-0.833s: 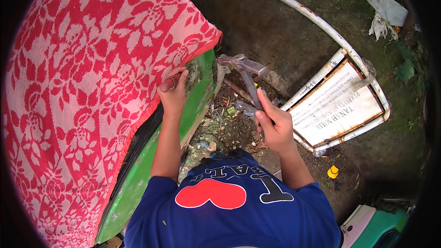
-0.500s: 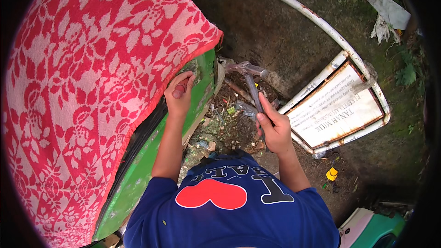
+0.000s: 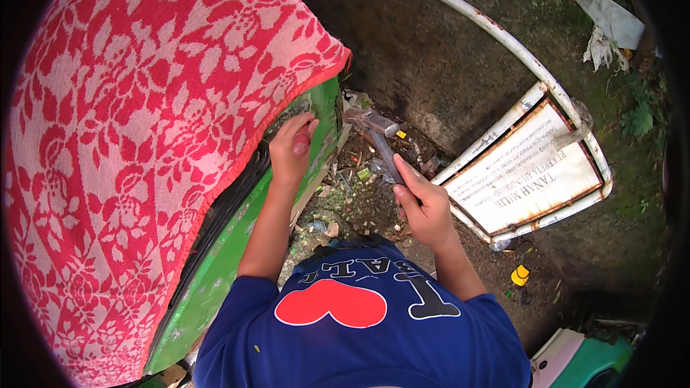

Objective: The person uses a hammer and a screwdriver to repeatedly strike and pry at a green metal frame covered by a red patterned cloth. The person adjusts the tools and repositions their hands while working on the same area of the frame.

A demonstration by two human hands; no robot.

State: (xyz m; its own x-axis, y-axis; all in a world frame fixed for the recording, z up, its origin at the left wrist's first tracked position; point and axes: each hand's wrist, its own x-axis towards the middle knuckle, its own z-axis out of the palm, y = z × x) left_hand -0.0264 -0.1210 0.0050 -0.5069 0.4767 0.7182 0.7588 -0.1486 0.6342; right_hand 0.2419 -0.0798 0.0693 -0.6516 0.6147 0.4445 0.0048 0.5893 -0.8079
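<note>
My right hand (image 3: 425,208) is closed around the handle of a hammer (image 3: 382,145). The hammer's dull metal head points away from me, over the littered ground and just right of the green panel's far end. My left hand (image 3: 288,152) is closed around a tool with a rounded reddish-brown handle (image 3: 300,145), whose end faces up. The hand hides the rest of this tool. It is at the edge of a green panel (image 3: 327,118) with worn, scuffed patches. Between the hammer and the left hand there is a gap.
A red and pink flowered cloth (image 3: 144,136) covers most of the left side. Scraps and debris (image 3: 352,165) litter the ground ahead. On the right lies a rusty white sign (image 3: 528,169) on a bent pipe frame (image 3: 496,29). A yellow object (image 3: 520,275) lies nearby.
The hammer has come down and left, its head nearer the left hand. My left hand has shifted slightly right, still around its tool.
</note>
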